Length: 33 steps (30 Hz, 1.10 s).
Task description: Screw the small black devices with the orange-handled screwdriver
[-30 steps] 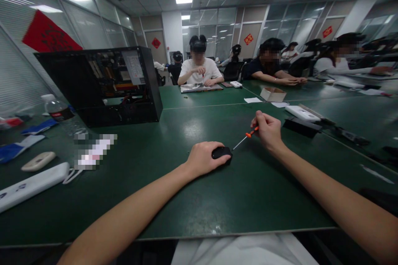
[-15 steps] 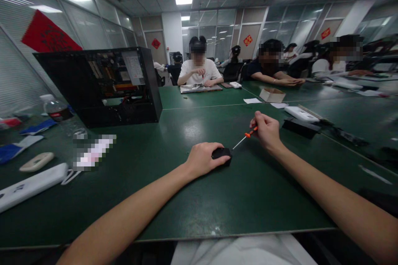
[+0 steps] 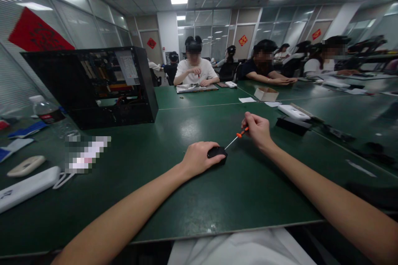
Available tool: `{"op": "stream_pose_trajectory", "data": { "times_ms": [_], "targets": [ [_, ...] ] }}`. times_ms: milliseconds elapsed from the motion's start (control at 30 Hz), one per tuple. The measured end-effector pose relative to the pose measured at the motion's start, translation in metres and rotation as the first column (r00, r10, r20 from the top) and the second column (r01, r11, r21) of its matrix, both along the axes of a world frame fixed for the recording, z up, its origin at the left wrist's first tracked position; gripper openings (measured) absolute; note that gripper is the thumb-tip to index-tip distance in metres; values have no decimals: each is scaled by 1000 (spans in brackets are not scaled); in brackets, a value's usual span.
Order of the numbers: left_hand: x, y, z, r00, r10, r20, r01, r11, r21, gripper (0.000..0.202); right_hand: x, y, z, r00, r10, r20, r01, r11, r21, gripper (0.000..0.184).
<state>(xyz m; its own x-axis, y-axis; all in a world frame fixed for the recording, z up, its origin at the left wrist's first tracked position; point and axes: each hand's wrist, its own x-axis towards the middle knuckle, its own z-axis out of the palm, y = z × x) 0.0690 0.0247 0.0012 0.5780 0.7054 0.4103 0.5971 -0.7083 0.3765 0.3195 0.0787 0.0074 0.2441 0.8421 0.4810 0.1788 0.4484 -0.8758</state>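
Note:
On the green table (image 3: 186, 198) in front of me lies a small black box-like part (image 3: 217, 155). My left hand (image 3: 198, 157) is closed around it, thumb on the near side and fingers on the far side. A screwdriver (image 3: 239, 135) with an orange and black handle is gripped in my right hand (image 3: 257, 130). Its thin shaft slants down to the left, and the tip meets the right end of the black part. Whether the tip sits in a screw is too small to tell.
An open black computer case (image 3: 93, 87) stands at the left, beside a plastic bottle (image 3: 51, 114) and a white power bank-like block (image 3: 29, 188). To the right are a black box (image 3: 292, 125), a white device (image 3: 294, 112) and a small open carton (image 3: 266, 94). A co-worker (image 3: 195, 70) sits opposite.
The whole view has shifted slightly, so things appear a little further left. Both hands keep their grips, and the screwdriver stays at the right end of the black part.

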Motion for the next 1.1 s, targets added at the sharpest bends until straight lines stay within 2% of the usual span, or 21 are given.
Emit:
{"op": "stream_pose_trajectory", "data": {
  "times_ms": [167, 433, 533, 667, 833, 967, 1100],
  "targets": [
    [-1, 0, 0, 1000, 5, -6, -5, 1000, 7, 36, 10, 3, 3, 999, -50, -2, 50, 999, 16, 61],
    [-1, 2, -3, 1000, 1, -6, -1, 1000, 24, 37, 1, 2, -3, 998, -36, 56, 37, 999, -20, 61],
    [-2, 3, -5, 1000, 2, -11, -2, 999, 38, 37, -2, 4, -8, 993, -39, 113, 42, 999, -24, 63],
    [-3, 4, -5, 1000, -10, -17, 10, 999, 39, 38, -5, 3, -16, 962, -25, 271, 23, 1000, 10, 65],
    [-3, 3, -5, 999, -35, -4, 36, 999, 32, 38, 9, 5, -10, 843, 49, 536, -89, 995, 48, 69],
    [-2, 3, -5, 999, -47, 8, 47, 999, 25, 38, 24, 8, -5, 679, 159, 717, -207, 978, -21, 62],
    [-3, 3, -5, 999, -48, 10, 48, 999, 23, 39, 22, 10, -11, 540, 238, 807, -253, 961, -114, 57]
  ]
}}
